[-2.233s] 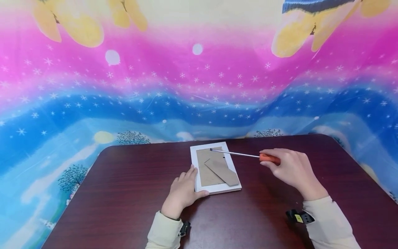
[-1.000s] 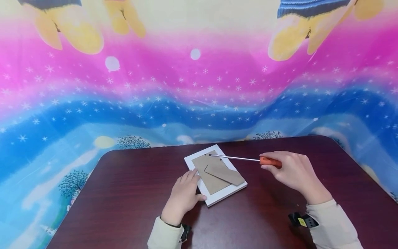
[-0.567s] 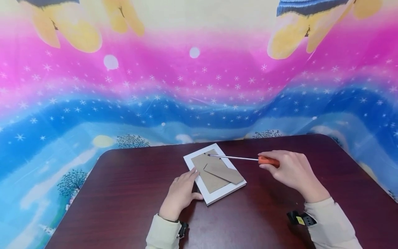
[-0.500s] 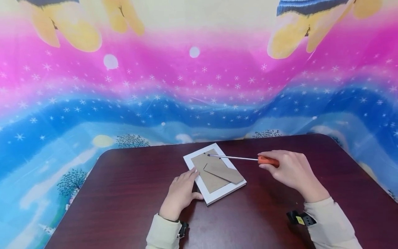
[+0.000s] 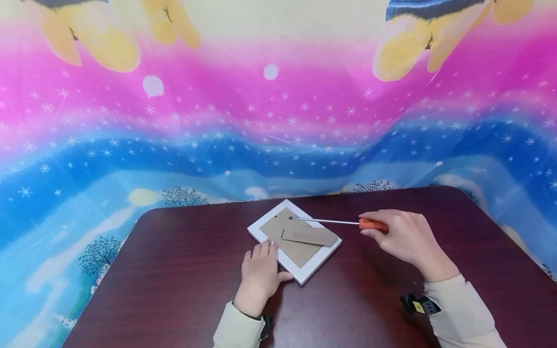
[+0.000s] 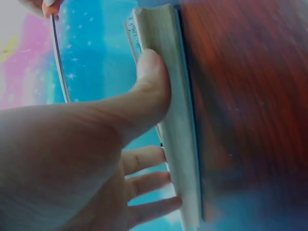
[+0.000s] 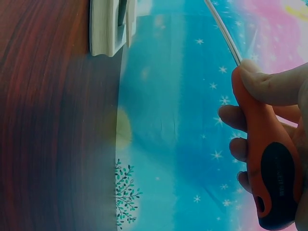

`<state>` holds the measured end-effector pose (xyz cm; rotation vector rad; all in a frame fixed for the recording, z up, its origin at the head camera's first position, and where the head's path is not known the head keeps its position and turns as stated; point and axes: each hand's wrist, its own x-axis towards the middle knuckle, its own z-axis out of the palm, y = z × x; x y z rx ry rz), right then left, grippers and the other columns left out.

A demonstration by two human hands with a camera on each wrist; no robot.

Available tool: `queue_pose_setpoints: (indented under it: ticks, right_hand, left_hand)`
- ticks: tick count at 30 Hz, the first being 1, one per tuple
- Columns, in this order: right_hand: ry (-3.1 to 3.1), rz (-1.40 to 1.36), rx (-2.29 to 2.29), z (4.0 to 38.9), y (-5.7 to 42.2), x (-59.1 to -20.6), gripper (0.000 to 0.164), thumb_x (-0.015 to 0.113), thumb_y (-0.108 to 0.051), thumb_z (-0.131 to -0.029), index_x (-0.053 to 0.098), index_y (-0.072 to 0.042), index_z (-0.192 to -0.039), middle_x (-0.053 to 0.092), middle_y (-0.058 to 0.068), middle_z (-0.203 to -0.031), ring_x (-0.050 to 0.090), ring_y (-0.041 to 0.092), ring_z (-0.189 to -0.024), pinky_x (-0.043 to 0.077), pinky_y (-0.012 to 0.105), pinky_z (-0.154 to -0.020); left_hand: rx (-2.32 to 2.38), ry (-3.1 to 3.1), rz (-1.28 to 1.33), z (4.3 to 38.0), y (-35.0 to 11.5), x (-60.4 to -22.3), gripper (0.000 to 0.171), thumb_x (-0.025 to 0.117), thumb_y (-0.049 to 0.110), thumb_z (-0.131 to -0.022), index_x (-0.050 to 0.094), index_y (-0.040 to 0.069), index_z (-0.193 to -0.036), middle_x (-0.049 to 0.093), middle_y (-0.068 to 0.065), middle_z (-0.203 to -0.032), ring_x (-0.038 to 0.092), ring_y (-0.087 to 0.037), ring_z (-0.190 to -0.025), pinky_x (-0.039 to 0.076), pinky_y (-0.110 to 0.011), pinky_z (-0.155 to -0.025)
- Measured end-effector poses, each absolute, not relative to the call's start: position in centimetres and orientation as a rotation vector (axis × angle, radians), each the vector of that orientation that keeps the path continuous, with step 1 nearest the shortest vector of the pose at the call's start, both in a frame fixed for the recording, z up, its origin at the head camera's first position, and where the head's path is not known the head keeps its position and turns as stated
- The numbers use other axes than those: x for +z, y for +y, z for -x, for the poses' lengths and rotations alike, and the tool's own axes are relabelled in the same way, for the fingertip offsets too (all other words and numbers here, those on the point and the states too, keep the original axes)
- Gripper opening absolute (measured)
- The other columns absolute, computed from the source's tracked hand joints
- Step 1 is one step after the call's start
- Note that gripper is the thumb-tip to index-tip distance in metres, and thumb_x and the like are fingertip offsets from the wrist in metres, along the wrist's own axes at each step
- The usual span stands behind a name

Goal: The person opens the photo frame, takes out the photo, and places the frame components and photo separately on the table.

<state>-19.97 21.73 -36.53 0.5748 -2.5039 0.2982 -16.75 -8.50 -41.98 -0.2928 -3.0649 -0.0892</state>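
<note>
Screwdriver (image 7: 263, 125) in right fingers (image 7: 233, 117) — frame (image 5: 301, 252) against left fingers (image 5: 264, 250)

A picture frame (image 5: 301, 276) lies on the table (image 5: 174, 275) in front of me, backing board (image 5: 300, 252) up, my left hand (image 5: 259, 271) at its near left edge. On the right, my right hand (image 5: 404, 239) holds a screwdriver (image 5: 373, 225), its shaft pointing left over the board. The stand (image 5: 310, 236) extends rightward over the frame's rim; a backdrop (image 5: 278, 116) hangs behind the table.
</note>
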Motion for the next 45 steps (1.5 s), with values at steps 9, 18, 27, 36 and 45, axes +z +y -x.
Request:
queue_pose_setpoints:
  ticks: [9, 18, 27, 36, 45]
  right_hand:
    - [-2.51, -0.578, 0.305, 19.9, 21.6, -36.5, 0.033, 0.077, -0.036, -0.068, 0.075, -0.023, -0.099, 0.077, 0.002, -0.08, 0.046, 0.009, -0.052, 0.034, 0.026, -0.043]
    - [-2.54, -0.583, 0.31, 19.8, 21.3, -36.4, 0.033, 0.077, -0.035, -0.069, 0.075, -0.022, -0.1, 0.077, 0.003, -0.081, 0.044, 0.009, -0.051, 0.033, 0.025, -0.043]
    - [-2.536, -0.585, 0.295, 19.8, 21.2, -36.3, 0.033, 0.077, -0.035, -0.068, 0.075, -0.022, -0.099, 0.077, 0.003, -0.081, 0.043, 0.009, -0.05, 0.033, 0.025, -0.042]
    - [-2.554, -0.583, 0.291, 19.7, 21.2, -36.4, 0.033, 0.078, -0.035, -0.069, 0.075, -0.022, -0.1, 0.076, 0.003, -0.08, 0.041, 0.008, -0.049, 0.032, 0.024, -0.042]
    - [-2.56, -0.59, 0.294, 19.8, 21.2, -36.4, 0.034, 0.077, -0.035, -0.069, 0.075, -0.022, -0.1, 0.076, 0.002, -0.079, 0.04, 0.008, -0.048, 0.031, 0.024, -0.042]
  left_hand:
    - [-0.028, -2.998, 0.357, 16.6, -8.8, -41.1, 0.068, 0.064, 0.056, -0.074, 0.057, 0.004, -0.117, 0.057, -0.012, -0.114, 0.048, -0.027, -0.112, 0.043, -0.045, -0.097]
    - [-0.378, -2.926, 0.392, 18.4, -11.6, -42.1, 0.064, 0.068, 0.04, -0.079, 0.051, 0.005, -0.129, 0.052, -0.015, -0.136, 0.043, -0.03, -0.127, 0.042, -0.051, -0.102]
    - [-0.407, -2.955, 0.351, 18.8, -12.6, -42.7, 0.068, 0.061, 0.041, -0.084, 0.044, 0.004, -0.139, 0.046, -0.018, -0.145, 0.038, -0.034, -0.133, 0.039, -0.056, -0.105]
    - [-0.388, -2.995, 0.283, 18.8, -12.5, -42.8, 0.073, 0.058, 0.051, -0.084, 0.042, 0.009, -0.142, 0.043, -0.014, -0.148, 0.037, -0.032, -0.134, 0.038, -0.057, -0.104]
    - [-0.278, -2.987, 0.174, 18.6, -11.4, -42.6, 0.074, 0.06, 0.052, -0.081, 0.048, 0.005, -0.137, 0.05, -0.017, -0.141, 0.042, -0.033, -0.129, 0.043, -0.056, -0.098]
